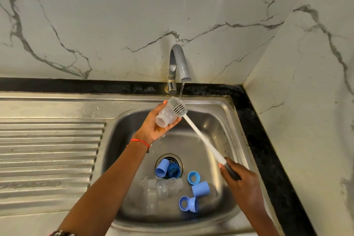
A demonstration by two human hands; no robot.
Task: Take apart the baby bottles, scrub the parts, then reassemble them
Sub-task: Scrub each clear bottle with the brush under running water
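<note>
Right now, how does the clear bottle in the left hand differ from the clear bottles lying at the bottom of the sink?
The held bottle is lifted near the tap, in the left hand, with the brush head against it. The bottles in the basin lie on their sides on the sink floor among blue caps, untouched. Water falls by the held one only. All are clear plastic with no cap on.

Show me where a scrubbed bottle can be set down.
Free: the ribbed drainboard left of the basin, and the basin floor's far half under the tap. Crowded: around the drain and the near floor, with blue caps and clear bottles.
</note>
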